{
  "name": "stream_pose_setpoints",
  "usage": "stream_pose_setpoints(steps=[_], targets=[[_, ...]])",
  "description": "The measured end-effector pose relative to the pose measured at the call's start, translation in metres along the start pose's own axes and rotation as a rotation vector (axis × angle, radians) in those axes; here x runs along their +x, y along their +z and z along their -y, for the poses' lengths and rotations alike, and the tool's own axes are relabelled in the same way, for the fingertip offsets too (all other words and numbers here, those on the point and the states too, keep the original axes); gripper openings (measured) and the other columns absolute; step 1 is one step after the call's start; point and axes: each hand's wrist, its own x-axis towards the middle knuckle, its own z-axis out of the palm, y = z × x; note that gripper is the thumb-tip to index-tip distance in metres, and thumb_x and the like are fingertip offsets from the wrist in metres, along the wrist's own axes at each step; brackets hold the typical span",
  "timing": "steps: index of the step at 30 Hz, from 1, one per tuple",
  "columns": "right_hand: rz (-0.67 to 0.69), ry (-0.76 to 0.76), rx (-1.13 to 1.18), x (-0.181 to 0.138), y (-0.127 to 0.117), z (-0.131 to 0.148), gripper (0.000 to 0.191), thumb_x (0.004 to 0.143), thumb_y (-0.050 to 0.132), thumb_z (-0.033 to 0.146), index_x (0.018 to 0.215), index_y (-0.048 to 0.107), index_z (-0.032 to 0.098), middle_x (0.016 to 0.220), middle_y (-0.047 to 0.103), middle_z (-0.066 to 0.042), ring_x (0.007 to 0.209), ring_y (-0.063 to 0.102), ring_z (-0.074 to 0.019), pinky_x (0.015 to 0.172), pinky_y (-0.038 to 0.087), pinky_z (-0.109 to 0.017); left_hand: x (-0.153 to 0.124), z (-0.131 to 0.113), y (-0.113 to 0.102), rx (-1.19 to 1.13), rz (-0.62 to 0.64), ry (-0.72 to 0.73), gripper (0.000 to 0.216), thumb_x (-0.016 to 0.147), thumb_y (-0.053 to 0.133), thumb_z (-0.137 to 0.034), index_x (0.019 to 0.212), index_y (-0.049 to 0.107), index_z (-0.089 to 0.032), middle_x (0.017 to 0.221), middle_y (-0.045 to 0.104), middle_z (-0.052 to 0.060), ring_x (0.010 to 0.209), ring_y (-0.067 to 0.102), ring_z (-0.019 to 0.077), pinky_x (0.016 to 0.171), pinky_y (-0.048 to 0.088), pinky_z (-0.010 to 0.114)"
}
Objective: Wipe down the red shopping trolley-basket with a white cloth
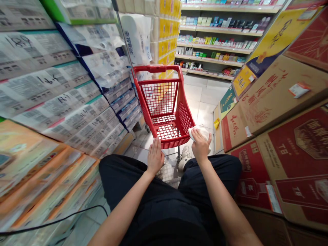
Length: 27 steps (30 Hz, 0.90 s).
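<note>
A red plastic shopping cart (167, 139) with a lattice basket stands between my knees, its handle on the far side. My left hand (155, 156) rests with fingers stretched out against the basket's near left corner. At the near right corner, my right hand (201, 143) presses a white cloth (205, 133) to the basket's side. Part of the cloth is hidden under the fingers, and its far edge hangs past the hand. No goods show inside the basket.
Stacked packs (51, 85) rise close on the left, and cardboard cartons (269, 102) line the right. Shelves (217, 30) with small boxes and bottles stand beyond the cart. A black cable (77, 212) runs at lower left. Pale floor tiles (196, 89) lie behind the cart.
</note>
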Motion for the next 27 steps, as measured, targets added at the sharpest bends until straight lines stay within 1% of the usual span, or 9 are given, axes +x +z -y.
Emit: stream_pose_setpoints(steps=[3, 7, 10, 12, 14, 20, 22, 24, 27], targets=[[0.04, 0.024, 0.029, -0.004, 0.004, 0.041, 0.06, 0.079, 0.038, 0.002, 0.135, 0.053, 0.018, 0.139, 0.056, -0.01, 0.132, 0.049, -0.0208, 0.117, -0.004, -0.055, 0.0, 0.0, 0.0, -0.006, -0.009, -0.004, 0.08, 0.086, 0.045, -0.008, 0.155, 0.006, -0.015, 0.157, 0.028, 0.014, 0.148, 0.021, 0.0258, 0.117, 0.027, 0.046], [0.134, -0.113, 0.116, -0.018, 0.012, 0.109, 0.057, 0.083, 0.038, 0.004, 0.138, 0.05, 0.016, 0.142, 0.053, -0.012, 0.135, 0.046, -0.0203, 0.118, -0.008, -0.052, -0.001, 0.002, -0.003, -0.022, 0.022, 0.008, 0.078, 0.087, 0.044, -0.01, 0.155, 0.006, -0.015, 0.159, 0.025, 0.015, 0.148, 0.019, 0.0258, 0.117, 0.027, 0.047], [0.158, -0.199, 0.159, -0.025, 0.016, 0.135, 0.054, 0.086, 0.039, 0.006, 0.138, 0.05, 0.016, 0.143, 0.052, -0.011, 0.137, 0.042, -0.019, 0.119, -0.01, -0.049, -0.001, 0.003, -0.005, -0.017, 0.058, 0.016, 0.076, 0.088, 0.044, -0.012, 0.155, 0.008, -0.015, 0.159, 0.024, 0.015, 0.148, 0.019, 0.0259, 0.118, 0.026, 0.047], [0.161, -0.241, 0.166, -0.025, 0.017, 0.132, 0.054, 0.086, 0.04, 0.007, 0.138, 0.049, 0.018, 0.143, 0.052, -0.009, 0.136, 0.043, -0.0187, 0.119, -0.012, -0.05, -0.001, 0.003, -0.006, -0.017, 0.056, 0.015, 0.076, 0.088, 0.044, -0.013, 0.155, 0.009, -0.015, 0.159, 0.024, 0.015, 0.148, 0.019, 0.0261, 0.118, 0.026, 0.047], [0.161, -0.273, 0.155, -0.024, 0.015, 0.113, 0.057, 0.086, 0.04, 0.006, 0.14, 0.047, 0.021, 0.142, 0.054, -0.007, 0.135, 0.045, -0.0178, 0.118, -0.012, -0.052, -0.001, 0.003, -0.006, -0.019, 0.044, 0.013, 0.078, 0.086, 0.045, -0.011, 0.155, 0.007, -0.015, 0.159, 0.024, 0.015, 0.148, 0.019, 0.0259, 0.117, 0.027, 0.047], [0.066, -0.134, 0.0, -0.01, -0.003, 0.014, 0.066, 0.081, 0.037, 0.002, 0.142, 0.045, 0.026, 0.141, 0.055, -0.005, 0.135, 0.046, -0.0163, 0.119, -0.007, -0.052, 0.001, 0.002, -0.003, -0.016, 0.016, 0.01, 0.08, 0.084, 0.044, -0.006, 0.155, 0.009, -0.015, 0.158, 0.027, 0.013, 0.148, 0.021, 0.0246, 0.117, 0.028, 0.045], [0.053, -0.084, -0.037, -0.002, -0.008, -0.006, 0.066, 0.08, 0.037, 0.002, 0.14, 0.047, 0.027, 0.142, 0.054, -0.005, 0.134, 0.047, -0.0175, 0.118, -0.009, -0.054, 0.001, 0.002, -0.003, -0.02, 0.01, 0.01, 0.079, 0.085, 0.044, -0.006, 0.155, 0.009, -0.015, 0.158, 0.027, 0.014, 0.147, 0.022, 0.025, 0.117, 0.028, 0.046], [0.059, -0.056, -0.046, 0.002, -0.01, -0.007, 0.064, 0.081, 0.037, 0.002, 0.139, 0.049, 0.025, 0.142, 0.053, -0.007, 0.135, 0.046, -0.0191, 0.117, -0.009, -0.055, 0.001, 0.002, -0.002, -0.027, 0.007, 0.001, 0.079, 0.085, 0.045, -0.007, 0.155, 0.008, -0.015, 0.158, 0.028, 0.014, 0.147, 0.022, 0.0251, 0.117, 0.027, 0.046], [0.084, -0.042, -0.018, -0.001, -0.006, 0.025, 0.06, 0.082, 0.037, 0.003, 0.138, 0.05, 0.02, 0.14, 0.055, -0.009, 0.134, 0.047, -0.0208, 0.118, -0.007, -0.055, 0.001, 0.001, 0.0, -0.035, 0.006, -0.007, 0.079, 0.086, 0.044, -0.007, 0.155, 0.007, -0.016, 0.158, 0.027, 0.014, 0.147, 0.023, 0.025, 0.117, 0.028, 0.046]])
